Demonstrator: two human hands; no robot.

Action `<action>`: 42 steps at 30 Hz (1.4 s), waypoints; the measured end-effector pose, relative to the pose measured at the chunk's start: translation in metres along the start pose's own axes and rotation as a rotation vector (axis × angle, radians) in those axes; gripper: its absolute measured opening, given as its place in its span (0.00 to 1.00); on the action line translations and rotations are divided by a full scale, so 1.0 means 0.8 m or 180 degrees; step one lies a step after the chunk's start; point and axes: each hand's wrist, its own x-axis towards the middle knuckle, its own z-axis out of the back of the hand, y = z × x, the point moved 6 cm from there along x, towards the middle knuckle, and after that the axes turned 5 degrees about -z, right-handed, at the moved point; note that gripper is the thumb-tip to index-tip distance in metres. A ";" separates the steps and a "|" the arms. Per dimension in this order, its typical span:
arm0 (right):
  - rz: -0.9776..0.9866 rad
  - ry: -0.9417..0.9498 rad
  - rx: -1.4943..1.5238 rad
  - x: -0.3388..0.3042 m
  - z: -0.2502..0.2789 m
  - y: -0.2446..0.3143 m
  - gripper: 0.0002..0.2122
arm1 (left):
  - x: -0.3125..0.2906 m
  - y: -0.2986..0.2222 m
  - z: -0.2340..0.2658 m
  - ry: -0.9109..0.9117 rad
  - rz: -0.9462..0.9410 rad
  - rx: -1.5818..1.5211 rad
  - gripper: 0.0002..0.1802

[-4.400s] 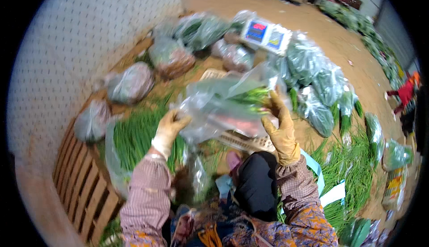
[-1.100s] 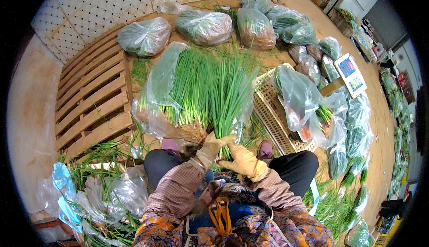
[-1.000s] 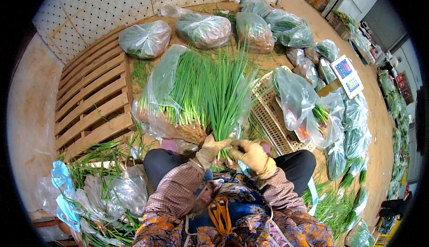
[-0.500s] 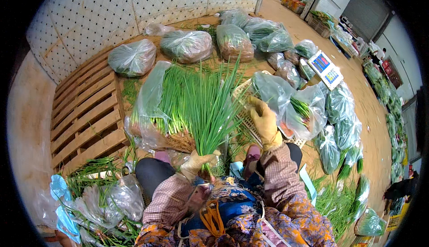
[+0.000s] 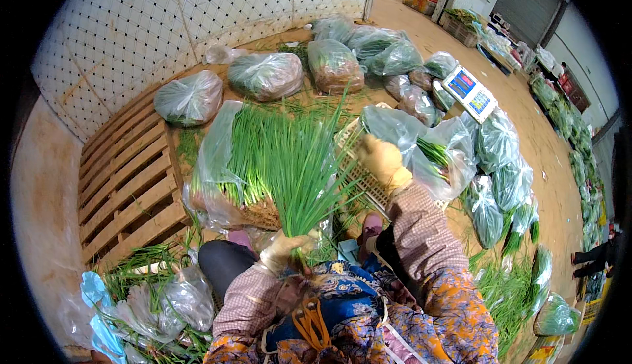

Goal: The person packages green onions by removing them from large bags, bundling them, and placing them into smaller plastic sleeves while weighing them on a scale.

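Observation:
My left hand (image 5: 287, 247), in a pale work glove, is closed round the lower stems of a bunch of spring onions (image 5: 306, 183). The leaves fan upward, away from me. Just behind it, more spring onions (image 5: 253, 143) with brown roots lie in an open clear plastic bag (image 5: 217, 147). My right hand (image 5: 382, 158), in a yellowish glove, is raised right of the bunch, over a cream plastic crate (image 5: 352, 145). Its fingers are curled in, and whatever they pinch, if anything, is hidden.
A wooden pallet (image 5: 128, 186) lies at left. Full bags (image 5: 266, 76) line the tiled wall. A digital scale (image 5: 469, 93) stands at right among bagged greens (image 5: 497, 137). Loose onions and crumpled plastic (image 5: 187, 295) lie at my left; loose greens (image 5: 503, 298) lie at my right.
My right hand has turned and its fingers have curled in more, staying beside the leaf tips. My left hand still holds the bunch, slightly lower in view. The whole view has shifted slightly.

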 end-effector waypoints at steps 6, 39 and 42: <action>-0.0384 -0.0057 0.3187 -0.023 0.060 -0.029 0.11 | -0.018 -0.028 0.009 -0.1037 -0.0013 -0.0218 0.10; -0.0527 0.0111 -0.1213 0.090 -0.017 -0.393 0.10 | 0.358 -0.206 -0.139 -0.0513 -0.1259 0.1046 0.08; -0.1644 -0.0172 -0.0232 0.065 -0.007 -0.502 0.13 | 0.365 -0.222 -0.157 -0.0170 -0.0498 0.1106 0.08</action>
